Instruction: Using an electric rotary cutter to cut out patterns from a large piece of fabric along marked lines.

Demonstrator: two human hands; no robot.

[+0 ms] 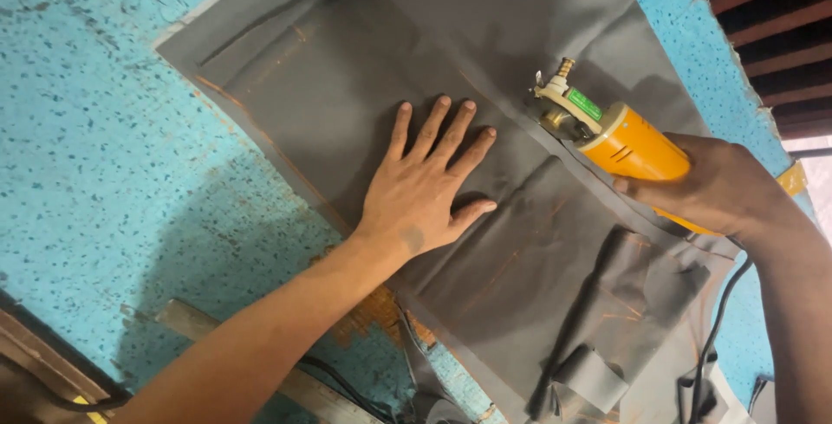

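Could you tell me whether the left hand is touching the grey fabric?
Touching. The head view shows the left hand pressed flat, fingers spread, on the grey fabric, with no gap beneath the palm.

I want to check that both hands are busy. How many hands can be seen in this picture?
2. The left hand lies flat, fingers spread, on the grey cloth. The right hand holds the yellow cutting machine at the cloth's right side. No others show.
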